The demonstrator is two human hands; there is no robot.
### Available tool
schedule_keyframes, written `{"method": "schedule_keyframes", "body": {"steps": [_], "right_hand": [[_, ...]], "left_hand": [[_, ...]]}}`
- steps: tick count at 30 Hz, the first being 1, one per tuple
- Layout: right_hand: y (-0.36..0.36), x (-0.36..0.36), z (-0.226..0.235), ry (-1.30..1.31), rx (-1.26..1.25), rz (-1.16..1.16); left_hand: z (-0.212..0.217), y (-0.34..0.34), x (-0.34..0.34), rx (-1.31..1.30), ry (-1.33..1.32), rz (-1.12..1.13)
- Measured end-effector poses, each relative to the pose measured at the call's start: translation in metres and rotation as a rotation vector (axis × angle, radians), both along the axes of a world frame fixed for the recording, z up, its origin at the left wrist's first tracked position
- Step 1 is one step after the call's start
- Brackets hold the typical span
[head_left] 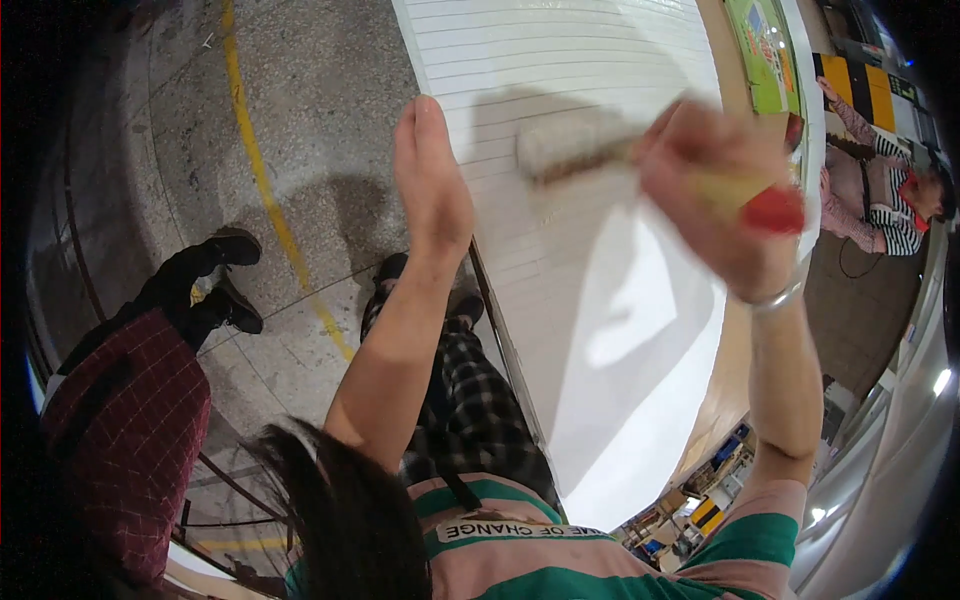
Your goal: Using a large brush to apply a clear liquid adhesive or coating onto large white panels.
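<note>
My right hand (715, 170) is closed round the handle of a wide brush (570, 145), blurred by motion. The pale bristle head points left over a white lined sheet (560, 60), and the handle's yellow and red end shows by my wrist. Whether the bristles touch the sheet I cannot tell. At the sheet's left edge is my left hand (432, 185), its fingers stretched out and held together, with nothing seen in it. Contact between this hand and the edge is unclear.
Under the sheet lies a tan board (735, 370). A yellow line (255, 150) runs along the grey floor at left. One person in a dark red checked garment (140, 430) stands at left; another in a striped top (890, 190) is beyond the right side. A green printed panel (762, 55) sits top right.
</note>
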State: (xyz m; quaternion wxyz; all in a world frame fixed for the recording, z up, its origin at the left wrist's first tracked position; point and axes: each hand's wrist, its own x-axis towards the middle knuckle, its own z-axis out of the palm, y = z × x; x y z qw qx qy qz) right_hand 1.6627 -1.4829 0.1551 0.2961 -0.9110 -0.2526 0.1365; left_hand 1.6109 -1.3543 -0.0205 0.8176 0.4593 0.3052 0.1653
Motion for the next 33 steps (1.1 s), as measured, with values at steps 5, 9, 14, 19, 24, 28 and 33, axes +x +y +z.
{"method": "schedule_keyframes", "body": {"steps": [5, 9, 14, 19, 24, 28, 33], "right_hand": [[-0.03, -0.026, 0.013, 0.113, -0.13, 0.199], [-0.028, -0.017, 0.001, -0.213, -0.013, 0.157], [-0.05, -0.015, 0.006, 0.153, -0.085, -0.028], [-0.04, 0.054, 0.003, -0.192, -0.027, -0.072], [-0.101, -0.021, 0.001, 0.359, -0.156, -0.118], [-0.096, -0.006, 0.047, 0.423, 0.226, -0.406], [-0.057, 0.047, 0.022, 0.08, 0.27, -0.145]], "left_hand": [[0.001, 0.006, -0.003, -0.049, 0.022, -0.065], [0.007, -0.008, -0.009, 0.017, 0.038, -0.048], [0.005, -0.013, -0.02, -0.032, 0.061, -0.089], [0.008, -0.014, -0.013, 0.003, 0.095, -0.04], [-0.001, -0.013, -0.019, -0.02, 0.051, -0.071], [-0.001, -0.011, -0.019, 0.049, 0.06, -0.074], [0.0, -0.017, -0.016, 0.045, 0.133, -0.084]]}}
